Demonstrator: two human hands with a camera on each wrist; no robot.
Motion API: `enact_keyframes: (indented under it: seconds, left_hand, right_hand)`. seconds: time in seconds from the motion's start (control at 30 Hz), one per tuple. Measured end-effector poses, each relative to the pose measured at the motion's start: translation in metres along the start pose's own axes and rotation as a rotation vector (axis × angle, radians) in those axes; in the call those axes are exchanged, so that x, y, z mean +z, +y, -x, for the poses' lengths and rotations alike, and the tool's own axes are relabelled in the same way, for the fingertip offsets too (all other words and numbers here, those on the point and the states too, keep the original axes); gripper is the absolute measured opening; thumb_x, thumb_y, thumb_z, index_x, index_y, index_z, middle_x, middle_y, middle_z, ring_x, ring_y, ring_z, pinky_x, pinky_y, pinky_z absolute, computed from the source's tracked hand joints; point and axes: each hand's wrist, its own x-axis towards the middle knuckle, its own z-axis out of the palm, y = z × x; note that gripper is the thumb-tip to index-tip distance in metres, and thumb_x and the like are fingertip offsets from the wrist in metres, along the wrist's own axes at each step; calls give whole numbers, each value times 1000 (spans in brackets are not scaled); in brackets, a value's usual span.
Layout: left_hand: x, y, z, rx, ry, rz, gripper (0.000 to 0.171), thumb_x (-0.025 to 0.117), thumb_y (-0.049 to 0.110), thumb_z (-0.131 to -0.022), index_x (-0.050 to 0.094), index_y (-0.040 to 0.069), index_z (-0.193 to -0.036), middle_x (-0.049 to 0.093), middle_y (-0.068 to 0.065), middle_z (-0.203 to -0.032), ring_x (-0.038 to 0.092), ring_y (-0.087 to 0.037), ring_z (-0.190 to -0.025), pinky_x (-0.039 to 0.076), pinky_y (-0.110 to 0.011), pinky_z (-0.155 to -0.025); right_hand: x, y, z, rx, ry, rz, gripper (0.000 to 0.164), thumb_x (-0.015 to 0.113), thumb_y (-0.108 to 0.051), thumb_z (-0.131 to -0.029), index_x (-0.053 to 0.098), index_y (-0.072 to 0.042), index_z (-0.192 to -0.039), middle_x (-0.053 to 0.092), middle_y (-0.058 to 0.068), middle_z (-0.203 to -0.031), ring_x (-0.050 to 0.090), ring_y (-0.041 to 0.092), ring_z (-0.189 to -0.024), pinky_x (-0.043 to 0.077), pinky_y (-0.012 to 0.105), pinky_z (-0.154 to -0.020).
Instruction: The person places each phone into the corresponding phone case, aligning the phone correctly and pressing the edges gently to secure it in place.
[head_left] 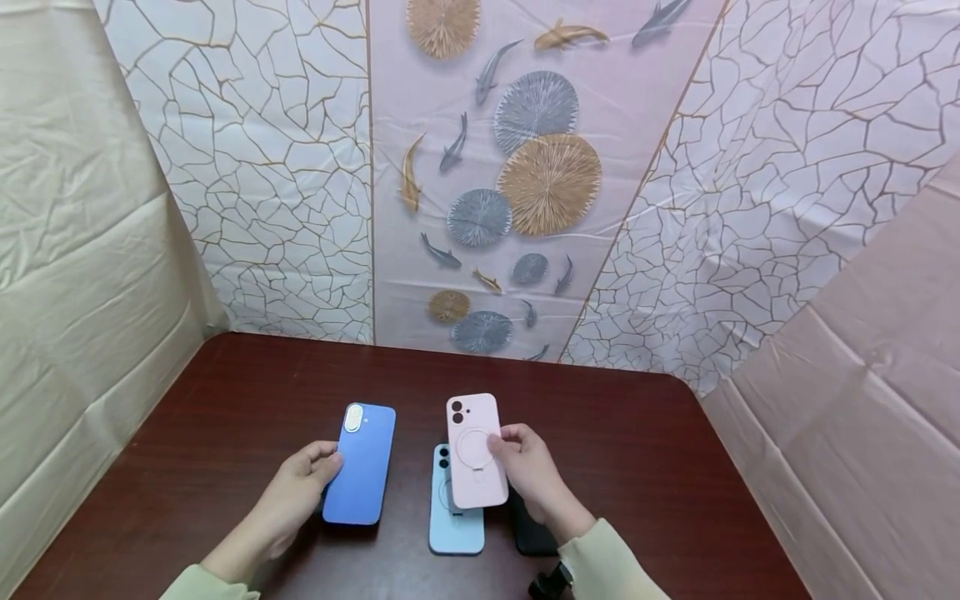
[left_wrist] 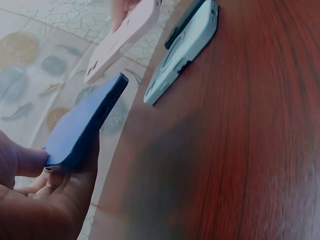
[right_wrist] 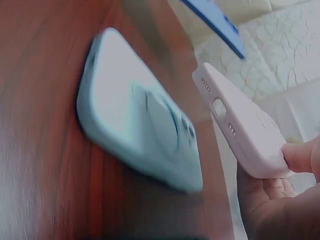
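My left hand [head_left: 294, 493] grips a blue phone [head_left: 360, 471] by its left edge, thumb on the back and fingers beneath. The phone is raised off the table, its pale camera bump at the top. My right hand [head_left: 531, 475] pinches a pink phone case [head_left: 472, 487] by its right edge. A ring marks the back of this case, and its bottom cutouts show in the right wrist view. Below it a light blue phone case [head_left: 457, 537] lies on the table, partly covered in the head view. A black flat item [head_left: 534, 540] lies partly hidden under my right hand.
The dark red-brown wooden table [head_left: 247, 400] has a rounded far edge. Patterned cloth [head_left: 292, 167] hangs behind it, and plain cloth drapes [head_left: 67, 250] flank it. A dark band [head_left: 551, 581] is at my right wrist.
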Motion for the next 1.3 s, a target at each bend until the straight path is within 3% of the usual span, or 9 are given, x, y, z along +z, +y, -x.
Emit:
enact_keyframes:
  seconds: [0.23, 0.47, 0.67, 1.0, 1.3]
  left_hand:
    - [15, 3, 1, -11, -39, 75, 26, 42, 10, -103, 47, -2, -126, 63, -18, -115, 62, -27, -102, 55, -44, -77]
    - [23, -1, 2, 7, -102, 120, 26, 39, 6, -103, 44, -5, -127, 61, -19, -116, 61, -29, -104, 54, -45, -80]
    - [28, -1, 3, 36, -167, 152, 29, 37, 4, -103, 39, -8, -130, 62, -20, -113, 62, -29, -102, 53, -45, -81]
    - [30, -4, 3, 59, -199, 180, 34, 39, 6, -103, 38, -9, -134, 62, -21, -116, 63, -29, -103, 53, -45, -83]
    - [36, -4, 4, 58, -229, 173, 37, 40, 7, -104, 36, -10, -136, 61, -21, -120, 63, -26, -103, 53, -43, -83]
  right_hand:
    - [23, -9, 9, -10, -78, -43, 38, 61, -30, -97, 50, -1, -119, 68, 11, -95, 65, 19, -85, 52, 35, -73]
    - [38, -10, 15, -10, -170, -127, 35, 59, -27, -98, 49, -1, -119, 68, 10, -93, 65, 19, -80, 53, 34, -67]
    - [44, -9, 15, 5, -164, -132, 34, 60, -27, -97, 50, -2, -118, 69, 10, -93, 66, 18, -79, 54, 35, -66]
    - [47, -5, 16, 46, -192, -45, 36, 60, -32, -97, 52, -6, -120, 69, 7, -91, 66, 19, -78, 54, 38, -65]
    - [54, -4, 20, 37, -225, -54, 35, 59, -32, -97, 51, -5, -119, 70, 8, -90, 67, 20, -77, 56, 38, -66]
